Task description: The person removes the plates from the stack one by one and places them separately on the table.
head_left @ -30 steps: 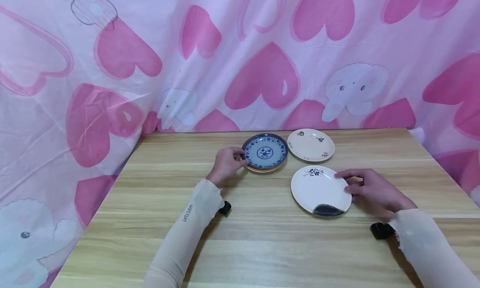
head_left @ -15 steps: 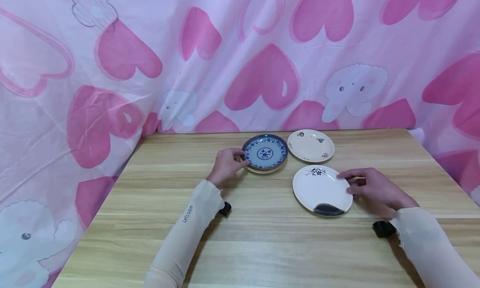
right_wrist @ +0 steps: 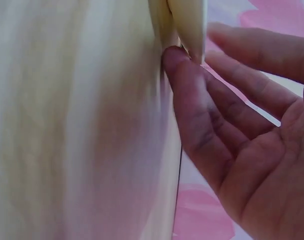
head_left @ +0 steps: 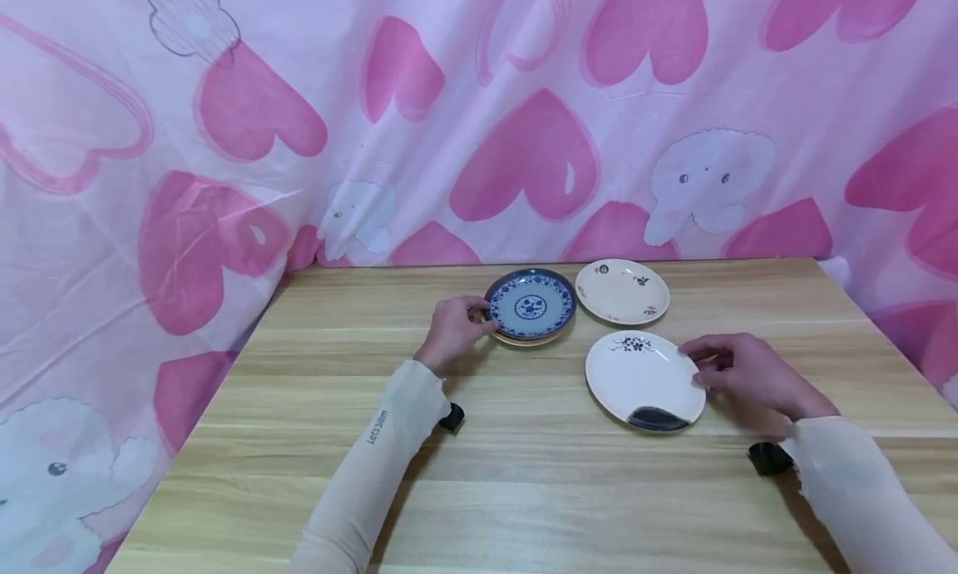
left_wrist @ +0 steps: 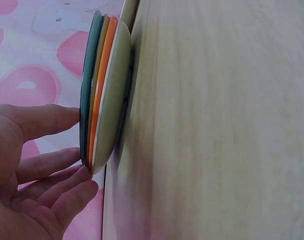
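Step in hand looks like gripping plates at both sides. Left hand (head_left: 452, 329) pinches the left rim of a stack of round, ceramic-looking plates (left_wrist: 106, 95) — blue-and-white floral plate (head_left: 530, 306) on top, orange and cream edges below. Right hand (head_left: 748, 370) narrow, pinching the right rim of a round, glossy white plate with dark blossoms and a black patch (head_left: 639, 378): thumb low, fingers above. It's nearer the person, right of the stack, over the wood-grain table (head_left: 524, 482); can't tell if it's fully clear. Round cream plate with small dark motifs (head_left: 623, 293) sits just beside the stack, untouched.

Next move, my read: keep the white plate level, left grip steady — one-sided rim holds could tip.
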Tool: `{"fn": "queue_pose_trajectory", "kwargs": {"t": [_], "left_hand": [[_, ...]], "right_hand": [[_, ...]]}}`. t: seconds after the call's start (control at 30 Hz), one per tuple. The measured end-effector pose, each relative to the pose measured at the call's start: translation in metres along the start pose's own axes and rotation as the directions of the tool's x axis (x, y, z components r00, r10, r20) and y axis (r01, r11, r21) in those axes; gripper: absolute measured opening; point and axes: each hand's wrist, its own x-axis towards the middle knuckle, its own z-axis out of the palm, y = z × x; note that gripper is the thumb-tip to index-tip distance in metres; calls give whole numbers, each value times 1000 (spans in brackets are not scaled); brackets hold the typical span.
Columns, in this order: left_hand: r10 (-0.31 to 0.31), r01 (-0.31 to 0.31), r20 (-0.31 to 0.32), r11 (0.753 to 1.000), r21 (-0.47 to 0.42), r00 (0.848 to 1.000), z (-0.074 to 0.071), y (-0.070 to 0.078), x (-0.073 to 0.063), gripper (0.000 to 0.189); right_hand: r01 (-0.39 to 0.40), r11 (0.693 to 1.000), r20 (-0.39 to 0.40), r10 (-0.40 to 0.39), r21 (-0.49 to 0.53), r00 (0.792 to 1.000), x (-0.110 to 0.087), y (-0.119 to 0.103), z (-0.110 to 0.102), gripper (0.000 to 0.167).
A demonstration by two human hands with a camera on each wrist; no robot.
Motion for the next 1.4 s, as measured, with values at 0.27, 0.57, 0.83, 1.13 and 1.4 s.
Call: {"fn": "queue_pose_trajectory", "kwargs": {"t": [0.27, 0.57, 0.83, 1.13, 1.4], "left_hand": [[-22, 22, 21, 1000, 13, 1000, -1, -1, 1, 42], [-80, 80, 24, 996, -42, 997, -4, 3, 1, 40], [-76, 77, 36, 997, -28, 996, -1, 1, 2, 41], [-56, 57, 31, 998, -29, 998, -1, 2, 2, 41], [-38, 38, 27, 999, -7, 999, -3, 0, 2, 42]], "right_hand": [[-32, 999, -23, 32, -7, 999, 4, -8, -9, 46], [30, 999, -74, -28, 28, 997, 28, -38, -18, 37], [48, 974, -33, -42, 224, 999, 62, -61, -14, 39], [87, 966, -77, -71, 243, 995, 84, -87, -6, 32], [20, 965, -100, 7, 261, 995, 96, -95, 4, 30]]}}
